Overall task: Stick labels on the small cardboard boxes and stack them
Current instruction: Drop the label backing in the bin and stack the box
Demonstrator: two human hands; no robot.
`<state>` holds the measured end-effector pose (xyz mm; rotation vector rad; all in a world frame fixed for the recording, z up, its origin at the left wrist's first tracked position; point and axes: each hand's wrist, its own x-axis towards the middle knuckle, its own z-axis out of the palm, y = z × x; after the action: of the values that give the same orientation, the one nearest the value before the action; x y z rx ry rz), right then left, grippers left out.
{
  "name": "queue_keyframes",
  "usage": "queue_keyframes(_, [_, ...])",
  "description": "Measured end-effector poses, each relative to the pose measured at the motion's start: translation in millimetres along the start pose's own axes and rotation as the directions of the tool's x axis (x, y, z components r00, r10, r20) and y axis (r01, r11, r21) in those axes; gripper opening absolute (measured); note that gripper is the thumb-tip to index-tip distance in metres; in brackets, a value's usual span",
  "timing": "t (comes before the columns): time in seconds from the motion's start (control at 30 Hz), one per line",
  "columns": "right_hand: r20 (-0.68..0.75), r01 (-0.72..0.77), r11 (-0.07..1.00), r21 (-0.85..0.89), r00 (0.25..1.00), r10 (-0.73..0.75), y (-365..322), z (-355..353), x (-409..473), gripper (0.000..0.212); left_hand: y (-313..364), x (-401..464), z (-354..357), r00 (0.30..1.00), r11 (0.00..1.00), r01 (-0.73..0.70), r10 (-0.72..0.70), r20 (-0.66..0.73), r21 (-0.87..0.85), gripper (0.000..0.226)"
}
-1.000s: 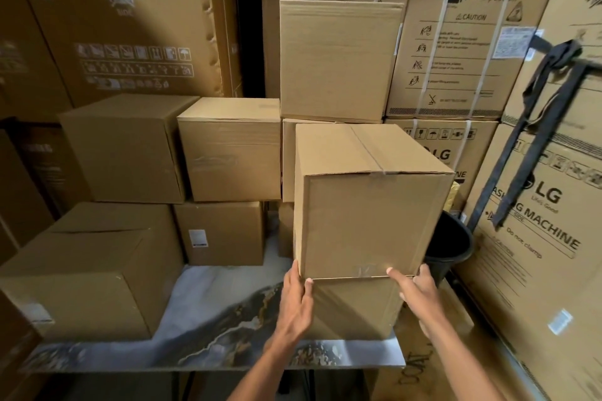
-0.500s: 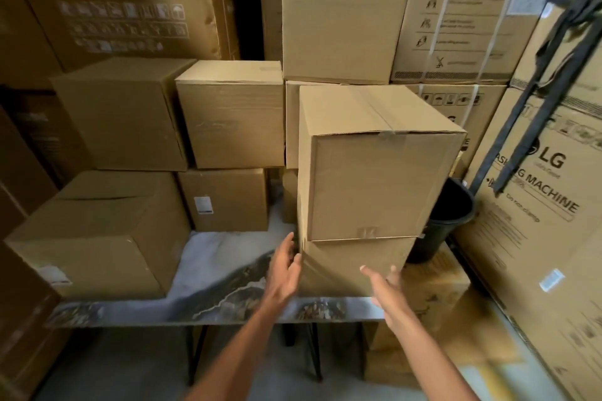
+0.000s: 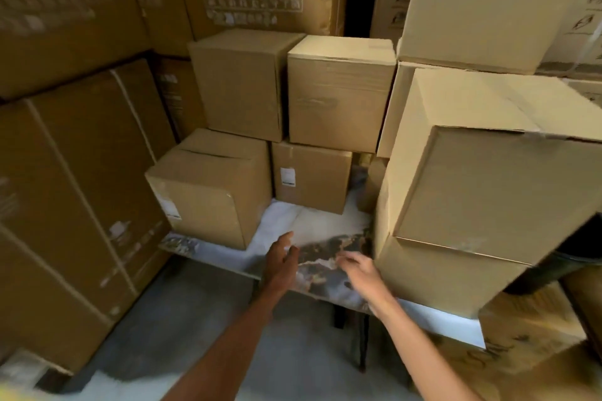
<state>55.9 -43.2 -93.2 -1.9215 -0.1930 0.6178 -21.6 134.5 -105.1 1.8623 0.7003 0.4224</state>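
Hands are both over the front edge of the table (image 3: 228, 257), side by side and a little apart. The left hand (image 3: 281, 259) has its fingers relaxed and slightly spread, and it holds nothing. The right hand (image 3: 361, 268) is blurred; its fingers look loosely extended and it also holds nothing. Just to the right of the right hand stands a stack of two cardboard boxes: the upper box (image 3: 488, 189) sits on the lower box (image 3: 439, 277), turned a little so that its edges do not line up. To the left of the left hand and further back is a labelled box (image 3: 208, 192) with a white label (image 3: 169, 207) on its front face. Behind both hands is another small box (image 3: 311, 176) with a white label (image 3: 287, 176), and two more boxes rest on top of these.
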Motion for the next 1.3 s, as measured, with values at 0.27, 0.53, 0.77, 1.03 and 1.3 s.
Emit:
queue_keyframes(0.27, [0.124, 0.088, 0.987, -0.136, 0.99, -0.071, -65, 74, 23, 0.021, -14, 34, -82, 0.979, 0.994, -0.078, 0.063, -0.192, -0.072, 0.029])
queue_keyframes(0.53, [0.086, 0.081, 0.997, -0.011, 0.993, -0.08, -125, 160, 59, 0.018, -29, 111, -175, 0.913, 0.973, -0.219, 0.179, -0.366, -0.072, 0.021])
queue_keyframes(0.77, [-0.024, 0.131, 0.988, 0.077, 0.991, -0.129, -169, 231, 79, 0.046, -52, 192, -248, 0.792, 0.941, -0.337, 0.293, -0.536, 0.016, 0.032])
queue_keyframes(1.03, [-0.118, 0.105, 0.983, 0.15, 0.989, -0.087, -164, 258, 97, 0.093, -77, 232, -274, 0.826, 0.996, -0.052, 0.082, -0.558, 0.069, 0.063])
queue_keyframes(1.3, [-0.141, 0.097, 0.987, 0.131, 0.987, -0.079, -181, 263, 76, 0.048, -86, 228, -265, 0.906, 0.979, -0.023, -0.064, -0.419, -0.201, 0.082])
